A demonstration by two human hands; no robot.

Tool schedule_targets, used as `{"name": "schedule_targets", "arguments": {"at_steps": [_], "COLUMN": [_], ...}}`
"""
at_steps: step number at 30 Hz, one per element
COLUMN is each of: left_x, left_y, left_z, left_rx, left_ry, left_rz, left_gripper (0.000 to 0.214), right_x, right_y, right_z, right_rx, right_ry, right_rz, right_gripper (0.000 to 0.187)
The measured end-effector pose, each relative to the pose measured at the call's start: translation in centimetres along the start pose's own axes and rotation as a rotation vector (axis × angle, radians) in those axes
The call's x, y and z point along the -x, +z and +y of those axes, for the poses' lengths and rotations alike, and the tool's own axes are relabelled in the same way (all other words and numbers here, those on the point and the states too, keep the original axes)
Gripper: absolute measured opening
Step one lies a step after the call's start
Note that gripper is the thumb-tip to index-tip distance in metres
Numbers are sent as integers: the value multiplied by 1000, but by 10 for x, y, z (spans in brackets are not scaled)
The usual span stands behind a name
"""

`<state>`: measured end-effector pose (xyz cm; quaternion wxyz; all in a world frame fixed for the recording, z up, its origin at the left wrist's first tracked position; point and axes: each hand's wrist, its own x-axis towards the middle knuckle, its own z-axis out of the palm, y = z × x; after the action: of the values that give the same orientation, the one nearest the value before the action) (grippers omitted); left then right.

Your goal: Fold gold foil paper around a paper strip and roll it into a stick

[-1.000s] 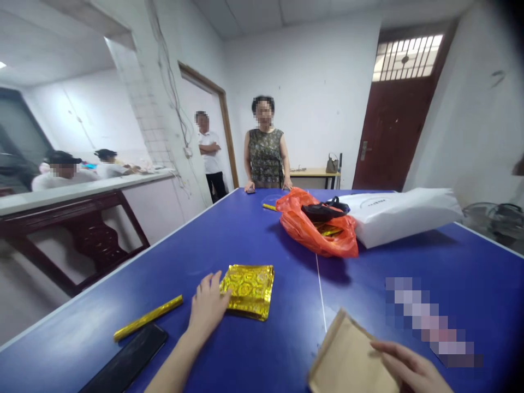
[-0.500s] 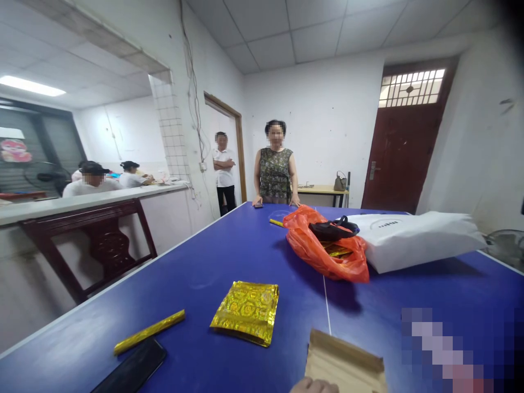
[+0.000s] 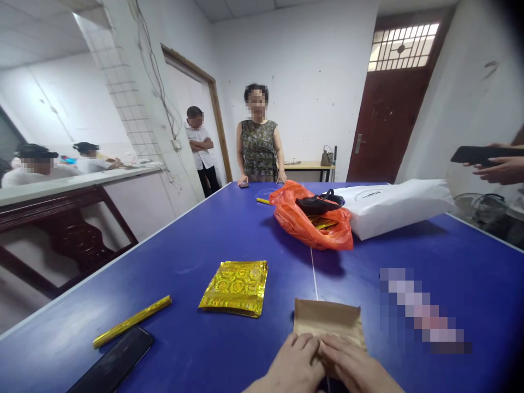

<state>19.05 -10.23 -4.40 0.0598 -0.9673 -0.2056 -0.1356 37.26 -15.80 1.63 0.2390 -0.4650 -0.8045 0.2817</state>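
Observation:
A sheet of brown paper [image 3: 327,315] lies on the blue table [image 3: 196,229] close to me, its far edge bent up. My left hand [image 3: 297,360] is closed on its near part, fingers curled. Right beside it, my right hand [image 3: 352,360] presses its fingers together on the same paper, the two hands touching. What is under the fingers is hidden. Further off to the left lies a stack of shiny gold foil sheets [image 3: 235,289], with a gold foil roll [image 3: 131,322] and a black phone [image 3: 112,363] nearer the left edge.
Beyond the paper sit an orange plastic bag [image 3: 290,215] with black and gold items and a white bag [image 3: 393,204]. A person [image 3: 260,147] leans on the table's far end; another [image 3: 200,144] stands in the doorway. At right, someone's hands hold a dark phone [image 3: 477,155]. A pixelated patch covers something at right.
Both my hands are now on the brown paper, where before only one hand's fingers showed. The view has tilted down and shifted right; a person's hands with a phone have come into sight at right.

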Motion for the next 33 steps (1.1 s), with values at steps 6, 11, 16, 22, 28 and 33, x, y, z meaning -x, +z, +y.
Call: {"name": "schedule_targets", "arguments": {"at_steps": [6, 11, 16, 22, 28, 33], "left_x": [-4, -24, -61, -65, -39, -30], "left_y": [-32, -61, -47, -15, -20, -25], "left_z": [-6, -14, 0, -9, -49, -48], "left_rx": [264, 345, 365, 421, 273, 246], "left_ry": [-84, -405, -240, -172, -216, -237], "left_rz": [-144, -277, -124, -210, -323, -292], "left_gripper": [18, 25, 51, 83, 81, 80], "right_x": [-27, -23, -24, -27, -23, -23], "right_y": [9, 9, 17, 15, 8, 10], "right_z": [44, 63, 63, 60, 52, 54], "right_rx": [398, 582, 671, 679, 614, 638], "right_ry": [75, 151, 128, 115, 236, 276], "right_rz": [-58, -1, 1, -32, -10, -7], "right_gripper": [46, 64, 69, 72, 80, 80]}}
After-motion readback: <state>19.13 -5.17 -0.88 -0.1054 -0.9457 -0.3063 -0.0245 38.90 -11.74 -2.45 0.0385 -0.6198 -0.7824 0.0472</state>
